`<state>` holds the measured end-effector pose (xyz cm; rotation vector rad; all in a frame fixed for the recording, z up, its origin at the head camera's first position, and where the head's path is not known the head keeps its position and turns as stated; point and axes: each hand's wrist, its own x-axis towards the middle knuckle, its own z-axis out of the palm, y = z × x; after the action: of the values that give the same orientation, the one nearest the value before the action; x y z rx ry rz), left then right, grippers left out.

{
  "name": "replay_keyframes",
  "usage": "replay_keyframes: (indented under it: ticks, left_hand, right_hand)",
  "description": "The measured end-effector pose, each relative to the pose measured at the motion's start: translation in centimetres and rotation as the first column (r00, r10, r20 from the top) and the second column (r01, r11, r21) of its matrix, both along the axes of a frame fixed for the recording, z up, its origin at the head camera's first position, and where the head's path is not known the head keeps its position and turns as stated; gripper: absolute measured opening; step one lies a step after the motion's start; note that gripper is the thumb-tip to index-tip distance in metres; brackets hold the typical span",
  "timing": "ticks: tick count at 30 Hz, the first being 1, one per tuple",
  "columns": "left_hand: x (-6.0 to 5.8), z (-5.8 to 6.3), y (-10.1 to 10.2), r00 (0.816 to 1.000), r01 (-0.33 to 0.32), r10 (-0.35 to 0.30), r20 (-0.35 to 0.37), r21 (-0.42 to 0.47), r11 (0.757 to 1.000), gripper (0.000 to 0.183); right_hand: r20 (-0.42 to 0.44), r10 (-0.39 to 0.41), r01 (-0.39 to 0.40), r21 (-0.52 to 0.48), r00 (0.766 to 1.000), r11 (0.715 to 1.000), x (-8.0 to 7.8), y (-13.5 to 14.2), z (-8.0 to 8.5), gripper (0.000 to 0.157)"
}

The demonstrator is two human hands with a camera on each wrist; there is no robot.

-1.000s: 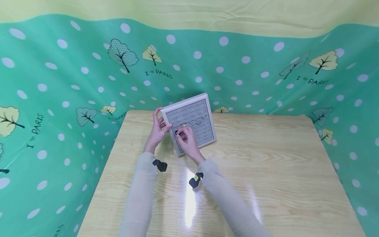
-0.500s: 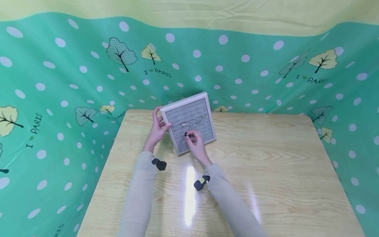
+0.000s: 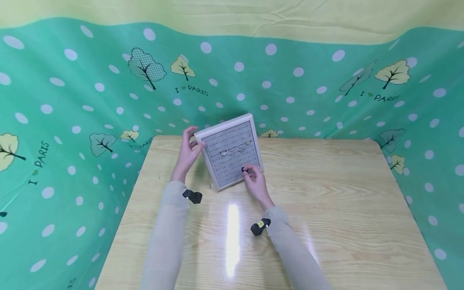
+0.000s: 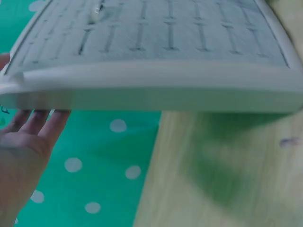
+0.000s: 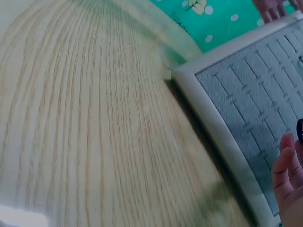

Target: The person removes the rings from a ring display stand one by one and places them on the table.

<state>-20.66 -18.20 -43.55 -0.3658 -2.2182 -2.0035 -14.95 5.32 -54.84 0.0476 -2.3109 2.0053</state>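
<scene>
A grey ring display tray (image 3: 223, 125) with a pale frame and rows of slots leans tilted at the back of the table. My left hand (image 3: 186, 156) holds its upper left edge, thumb at the front and fingers behind. Several rings (image 3: 223, 153) sit in a row of slots across its middle. Close over the tray's lower right part, my right hand (image 3: 256, 184) pinches a small black ring (image 3: 243, 169) between thumb and fingertips. In the right wrist view the black ring (image 5: 300, 128) is mostly cut off by the frame's edge.
The wooden table (image 3: 326, 201) stretches right and forward of the tray. A green dotted curtain (image 3: 297, 88) hangs along the back and both sides. One tiny dark speck (image 3: 210, 186) lies on the table by the tray's lower left corner.
My right hand has moved rightward and slightly down across the tray's face, carrying the black ring from the left side to the lower right. My left hand has shifted slightly up along the edge.
</scene>
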Motion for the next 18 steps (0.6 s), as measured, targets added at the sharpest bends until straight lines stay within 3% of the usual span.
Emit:
replay_keyframes:
  ticks: [4, 6, 9, 13, 18]
  left_hand:
    - [-0.5, 0.6, 0.4, 0.998, -0.048, 0.047, -0.032, -0.021, 0.999, 0.047]
    - [-0.7, 0.4, 0.5, 0.998, -0.057, 0.057, -0.008, -0.011, 0.998, 0.043]
    - [-1.3, -0.7, 0.3, 0.997, -0.067, 0.065, 0.034, 0.033, 0.997, 0.038]
    - [-2.2, -2.3, 0.1, 0.997, -0.071, 0.069, 0.026, 0.101, 0.992, 0.035]
    - [-2.2, -2.6, 0.4, 0.996, -0.086, 0.082, 0.028, 0.188, 0.978, 0.034]
  right_hand:
    - [0.016, -0.042, 0.042, 0.002, 0.999, 0.999, 0.0, 1.1, -0.7, 0.011]
    - [0.018, -0.053, 0.053, 0.007, 0.998, 0.999, 0.1, 1.7, -1.0, 0.012]
    - [0.033, -0.057, 0.056, 0.009, 0.998, 0.998, 0.1, 2.5, -1.3, 0.014]
    - [0.032, -0.059, 0.059, 0.004, 0.998, 0.998, 0.2, 3.8, -1.2, 0.014]
    - [-0.025, -0.074, 0.075, 0.033, 0.997, 0.997, 0.1, 5.6, -1.6, 0.014]
